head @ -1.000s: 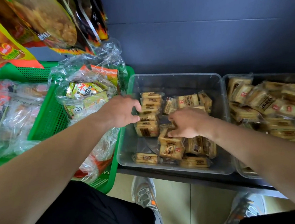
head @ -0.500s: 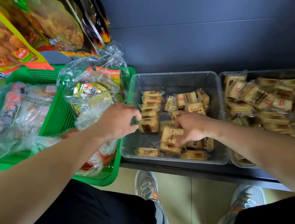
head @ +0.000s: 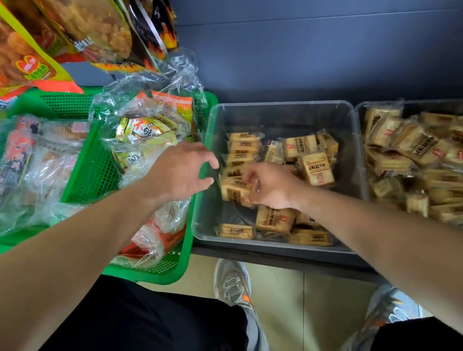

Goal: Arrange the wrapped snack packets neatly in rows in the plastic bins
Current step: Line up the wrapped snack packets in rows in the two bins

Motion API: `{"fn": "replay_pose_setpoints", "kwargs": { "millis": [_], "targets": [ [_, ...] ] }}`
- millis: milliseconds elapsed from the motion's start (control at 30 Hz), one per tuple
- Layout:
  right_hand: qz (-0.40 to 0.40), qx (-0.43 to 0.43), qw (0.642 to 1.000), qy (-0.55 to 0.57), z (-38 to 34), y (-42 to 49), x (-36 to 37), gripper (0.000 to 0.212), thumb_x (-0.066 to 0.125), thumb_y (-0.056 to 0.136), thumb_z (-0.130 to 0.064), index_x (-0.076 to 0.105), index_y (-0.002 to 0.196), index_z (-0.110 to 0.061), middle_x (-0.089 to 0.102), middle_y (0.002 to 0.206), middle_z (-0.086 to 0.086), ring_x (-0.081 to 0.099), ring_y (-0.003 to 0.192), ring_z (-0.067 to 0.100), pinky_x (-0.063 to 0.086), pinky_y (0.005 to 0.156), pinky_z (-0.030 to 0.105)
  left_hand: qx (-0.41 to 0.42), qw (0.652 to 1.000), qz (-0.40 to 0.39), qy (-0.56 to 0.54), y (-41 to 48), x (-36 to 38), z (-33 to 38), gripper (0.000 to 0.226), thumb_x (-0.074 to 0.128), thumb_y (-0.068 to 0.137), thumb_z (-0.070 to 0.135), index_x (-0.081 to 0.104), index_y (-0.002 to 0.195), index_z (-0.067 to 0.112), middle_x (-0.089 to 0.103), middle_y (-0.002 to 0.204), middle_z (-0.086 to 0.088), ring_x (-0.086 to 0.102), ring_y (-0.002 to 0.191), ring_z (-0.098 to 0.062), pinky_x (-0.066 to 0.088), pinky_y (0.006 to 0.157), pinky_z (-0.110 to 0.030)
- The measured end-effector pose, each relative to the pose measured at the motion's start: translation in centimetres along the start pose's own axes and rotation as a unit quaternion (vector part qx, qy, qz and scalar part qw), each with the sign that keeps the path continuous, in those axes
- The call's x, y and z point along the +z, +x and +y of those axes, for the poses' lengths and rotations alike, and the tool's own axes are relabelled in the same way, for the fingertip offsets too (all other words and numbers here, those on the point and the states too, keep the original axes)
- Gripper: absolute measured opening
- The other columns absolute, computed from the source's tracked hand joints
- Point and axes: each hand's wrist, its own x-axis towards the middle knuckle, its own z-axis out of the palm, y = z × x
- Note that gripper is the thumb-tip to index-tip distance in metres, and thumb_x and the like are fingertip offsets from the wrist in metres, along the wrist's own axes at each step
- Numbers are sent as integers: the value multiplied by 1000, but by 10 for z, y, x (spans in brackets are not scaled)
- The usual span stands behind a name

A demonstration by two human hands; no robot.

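Snack packets (head: 314, 167), tan and clear-wrapped, lie in two clear plastic bins side by side on a dark shelf. I see the left bin (head: 280, 106) only partly filled: a tidy column of packets (head: 240, 148) runs along its left side toward the back wall, a few stand loosely near the back right, and several lie flat at the front edge, with bare floor showing between them. The right bin (head: 361, 143) is heaped with the same packets (head: 423, 150) in no order.

My right hand (head: 273, 189) is down in the left bin, fingers pinched together on one packet (head: 233, 189) at the near end of that column; the packet sits tilted against its neighbours. My left hand (head: 180, 171) hovers at the bin's left rim with fingers spread apart, holding nothing; I cannot tell if a fingertip touches the rim.

Just left of the bin, touching it, sits a green mesh basket (head: 91, 174) with bagged snacks (head: 145, 136) in crinkled clear plastic. Large snack bags (head: 86, 24) hang above it. Below the shelf I can see grey shoes (head: 233, 286) on a pale tiled floor
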Motion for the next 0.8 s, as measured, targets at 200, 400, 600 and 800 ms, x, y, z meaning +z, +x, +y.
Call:
{"fn": "replay_pose_setpoints", "kwargs": {
  "millis": [200,400,600,800],
  "targets": [
    [28,-68,984,-165,11,13,36,30,77,83,-20,48,88,-29,51,118,-2,55,89,21,49,72,34,17,1000,-11,-19,3,4,-7,28,70,90,41,67,116,30,60,128,3,52,122,-22,43,103,-47],
    [34,-99,981,-162,13,1,25,16,72,91,-36,74,106,-29,63,109,-9,59,100,10,54,92,39,11,999,-16,-41,9,5,-7,26,70,92,39,68,116,29,58,125,2,51,121,-21,42,102,-42],
    [-136,-59,971,-190,3,1,35,33,73,89,-47,72,116,-29,72,109,-8,65,100,16,55,90,38,-8,997,-19,-69,11,5,-6,24,69,93,41,67,115,31,55,121,3,52,118,-21,42,98,-39],
    [-114,-77,958,-251,5,8,45,43,74,83,-56,68,120,-34,70,110,-10,62,102,18,52,85,34,-12,997,-19,-79,11,6,-6,23,68,94,40,68,114,30,50,114,7,53,115,-20,42,96,-36]
  ]
}}
